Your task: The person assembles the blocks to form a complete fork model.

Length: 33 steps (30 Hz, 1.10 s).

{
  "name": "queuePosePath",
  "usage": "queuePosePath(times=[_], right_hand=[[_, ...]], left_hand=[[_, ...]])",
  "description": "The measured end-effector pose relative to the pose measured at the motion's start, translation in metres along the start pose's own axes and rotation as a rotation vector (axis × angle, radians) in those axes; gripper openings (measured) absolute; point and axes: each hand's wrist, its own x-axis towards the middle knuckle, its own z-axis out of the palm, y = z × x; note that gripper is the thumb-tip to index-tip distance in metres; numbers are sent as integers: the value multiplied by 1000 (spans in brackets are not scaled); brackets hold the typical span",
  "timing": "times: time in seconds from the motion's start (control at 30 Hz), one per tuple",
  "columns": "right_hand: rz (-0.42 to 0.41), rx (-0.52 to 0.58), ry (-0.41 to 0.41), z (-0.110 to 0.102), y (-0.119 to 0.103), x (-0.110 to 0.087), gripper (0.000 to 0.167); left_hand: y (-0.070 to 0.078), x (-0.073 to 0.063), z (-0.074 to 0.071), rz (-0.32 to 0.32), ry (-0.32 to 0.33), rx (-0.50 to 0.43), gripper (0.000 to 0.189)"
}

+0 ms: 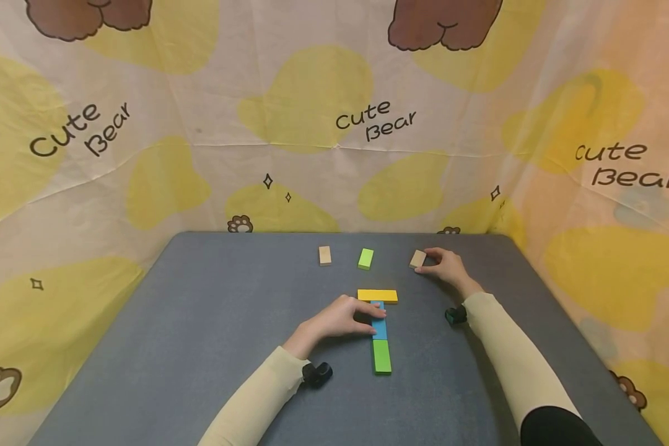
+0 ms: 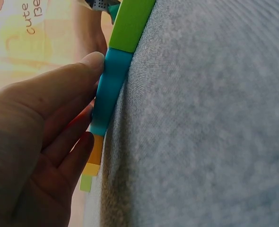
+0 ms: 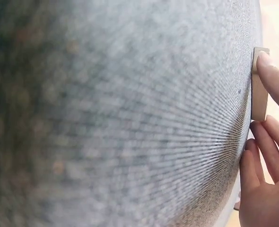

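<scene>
My left hand (image 1: pixel 340 317) rests its thumb and fingertips on the top of a blue block (image 1: pixel 380 328). In the left wrist view the thumb lies near the end of the blue block (image 2: pixel 112 90) that meets a green block (image 2: pixel 132 23). Head-on, the green block (image 1: pixel 381 357) lies at its near end and a yellow block (image 1: pixel 377 296) crosses its far end, making a T. Further back on the right, my right hand (image 1: pixel 450 269) pinches a plain wooden block (image 1: pixel 417 259) by its ends; this wooden block (image 3: pixel 259 97) lies along the table surface.
A second wooden block (image 1: pixel 324 256) and a light green block (image 1: pixel 365 259) lie at the back of the grey table (image 1: pixel 228 328), left of the right hand. Behind the table hangs a patterned cloth (image 1: pixel 312 99) with bear prints, which also runs along both sides.
</scene>
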Motion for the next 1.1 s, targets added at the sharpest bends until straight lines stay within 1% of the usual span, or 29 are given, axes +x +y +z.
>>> queuePosePath(times=[0.5, 0.7, 1.1], right_hand=[[0, -12, 17, 1, 1, 2, 70], [5, -11, 26, 1, 0, 1, 70], [8, -5, 41, 1, -1, 0, 71]], left_hand=[[1, -1, -1, 4, 1, -13, 42], [0, 0, -1, 14, 5, -10, 42], [-2, 0, 0, 15, 6, -26, 42]])
